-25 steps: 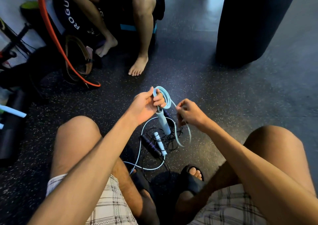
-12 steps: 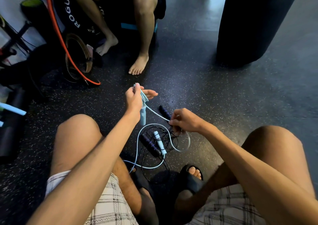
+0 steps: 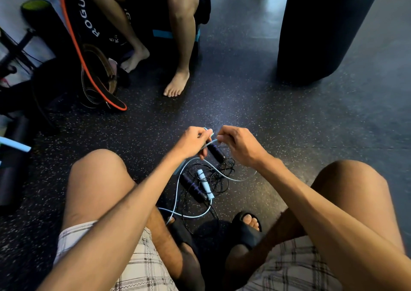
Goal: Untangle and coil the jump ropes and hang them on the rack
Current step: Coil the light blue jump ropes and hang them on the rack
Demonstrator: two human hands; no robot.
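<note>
right hand (image 3: 239, 145) now up at rope (image 3: 176, 193)

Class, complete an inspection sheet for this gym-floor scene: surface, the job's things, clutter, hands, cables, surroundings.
Surface: dark speckled rubber floor.
Job's things: light-blue jump rope partly lifted, one pale handle lying on the floor; black jump rope loose in a tangle beside it. Rack: nothing seen.
Clutter: leather belt and foam roller at the left.
Hands: left hand and right hand both pinch the light-blue cord, close together.
Cables: blue and black cords cross on the floor between the knees.
Surroundings: punching bag; another person's bare foot.
</note>
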